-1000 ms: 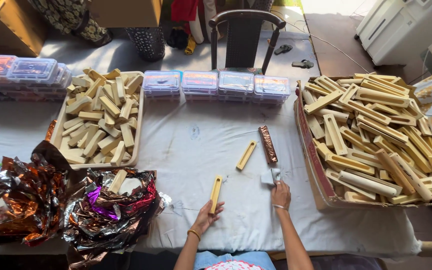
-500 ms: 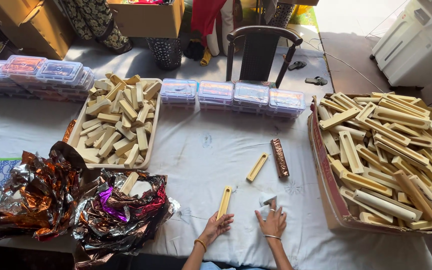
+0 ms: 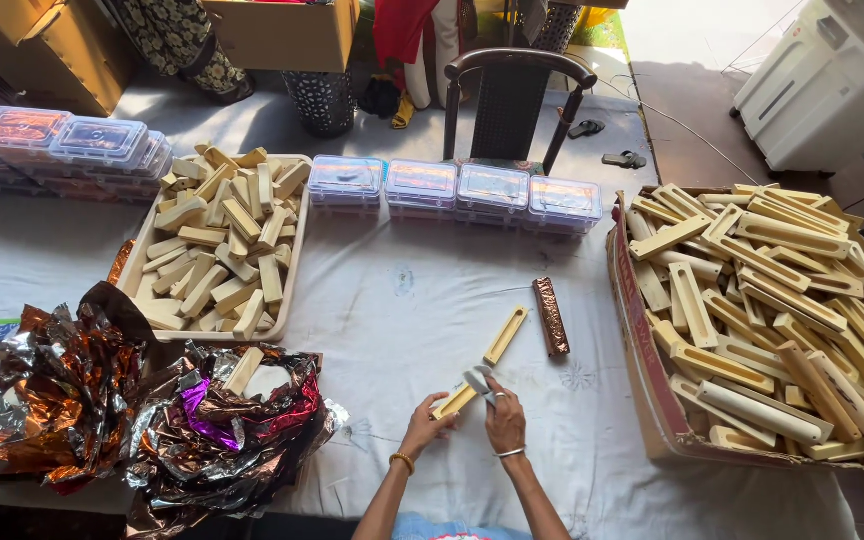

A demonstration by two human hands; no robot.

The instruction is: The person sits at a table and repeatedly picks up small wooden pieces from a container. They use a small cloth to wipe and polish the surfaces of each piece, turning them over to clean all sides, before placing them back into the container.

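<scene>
My left hand (image 3: 426,428) grips the near end of a long yellow mould (image 3: 455,402) that lies on the white cloth. My right hand (image 3: 504,420) sits right beside it and pinches a small silver-white piece (image 3: 478,380) against the top of that mould. A second yellow mould (image 3: 505,335) lies just beyond, slanting up to the right. Next to it rests a bar wrapped in brown foil (image 3: 552,316). Both wrists wear bangles.
A tray (image 3: 292,262) heaped with pale bars stands at the left. A cardboard box (image 3: 635,340) full of yellow moulds fills the right. Clear plastic boxes (image 3: 452,186) line the back edge. Crumpled foil wrappers (image 3: 202,430) pile at the near left. A chair (image 3: 512,100) stands behind.
My right hand has moved left with the small piece and now meets my left hand on the near yellow mould. The view has shifted slightly.
</scene>
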